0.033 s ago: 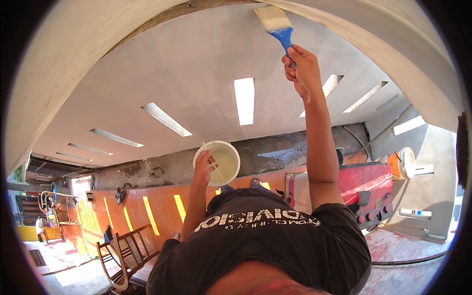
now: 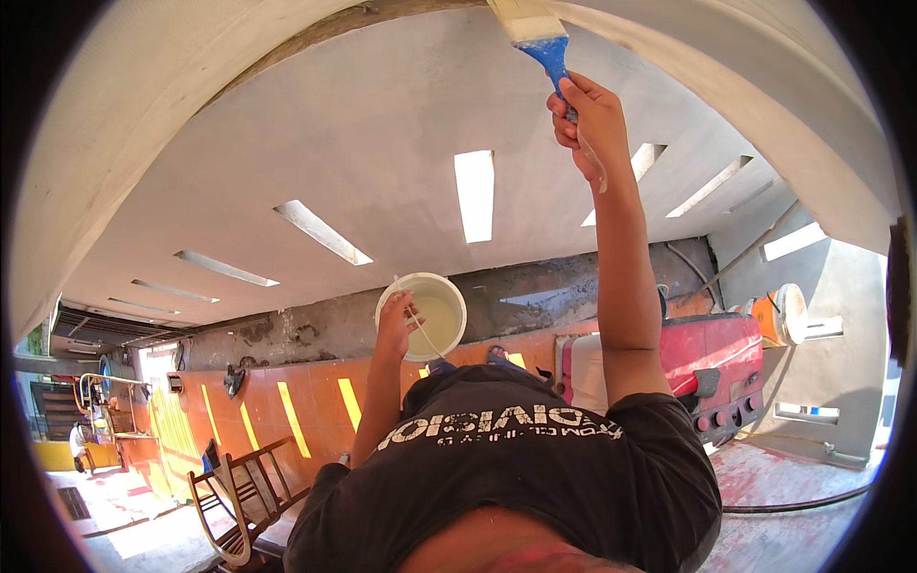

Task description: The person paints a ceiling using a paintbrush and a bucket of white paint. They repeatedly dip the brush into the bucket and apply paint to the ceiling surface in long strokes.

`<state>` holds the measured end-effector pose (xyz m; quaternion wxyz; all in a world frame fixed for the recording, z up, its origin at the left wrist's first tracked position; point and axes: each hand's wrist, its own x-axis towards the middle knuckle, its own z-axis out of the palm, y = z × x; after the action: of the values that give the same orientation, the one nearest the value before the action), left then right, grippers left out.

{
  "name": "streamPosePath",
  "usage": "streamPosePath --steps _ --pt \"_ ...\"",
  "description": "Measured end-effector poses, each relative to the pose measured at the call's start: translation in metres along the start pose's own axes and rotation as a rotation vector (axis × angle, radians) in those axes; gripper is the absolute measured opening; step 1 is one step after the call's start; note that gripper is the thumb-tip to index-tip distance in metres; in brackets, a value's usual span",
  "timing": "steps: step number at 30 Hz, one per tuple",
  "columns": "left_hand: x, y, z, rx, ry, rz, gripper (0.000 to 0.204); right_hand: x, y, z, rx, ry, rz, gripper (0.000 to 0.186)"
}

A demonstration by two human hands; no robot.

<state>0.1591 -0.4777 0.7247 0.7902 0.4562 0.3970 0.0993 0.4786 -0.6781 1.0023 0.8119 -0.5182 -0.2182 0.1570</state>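
My right hand (image 2: 594,116) is raised high and closed round the blue handle of a wide paintbrush (image 2: 542,43). The brush's pale, paint-coated bristles lie against the top of the grey wall (image 2: 401,124), by the edge of the beam above. Lower down, my left hand (image 2: 395,320) grips the thin handle of a white bucket (image 2: 458,304), its fingers at the near-left rim. Pale, creamy liquid (image 2: 435,320) stands in the bucket. A whitish smear runs along my right wrist.
Slots of light cut through the wall. At right stands a pink and red appliance with knobs (image 2: 712,368), beside an orange and white bucket (image 2: 785,315). A wooden chair (image 2: 244,497) is at lower left on the orange tiles (image 2: 325,396). A black hose (image 2: 798,506) lies at lower right.
My right hand and the paintbrush have moved slightly upward along the wall, toward the beam. My left hand and the bucket stay where they were.
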Motion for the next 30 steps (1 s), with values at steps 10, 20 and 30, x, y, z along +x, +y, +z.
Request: streamPosePath --steps 10,20,30 --pt "0.021 0.014 -0.011 0.019 -0.039 0.001 0.018 -0.008 0.179 -0.045 0.045 0.342 0.279 0.023" --pt "0.022 0.021 -0.021 0.068 -0.078 -0.006 0.018 -0.016 0.189 -0.057 -0.076 0.414 0.405 0.022" --pt "0.023 0.026 -0.040 0.114 -0.054 -0.050 0.021 -0.001 0.215 -0.042 0.030 0.286 0.064 0.033"
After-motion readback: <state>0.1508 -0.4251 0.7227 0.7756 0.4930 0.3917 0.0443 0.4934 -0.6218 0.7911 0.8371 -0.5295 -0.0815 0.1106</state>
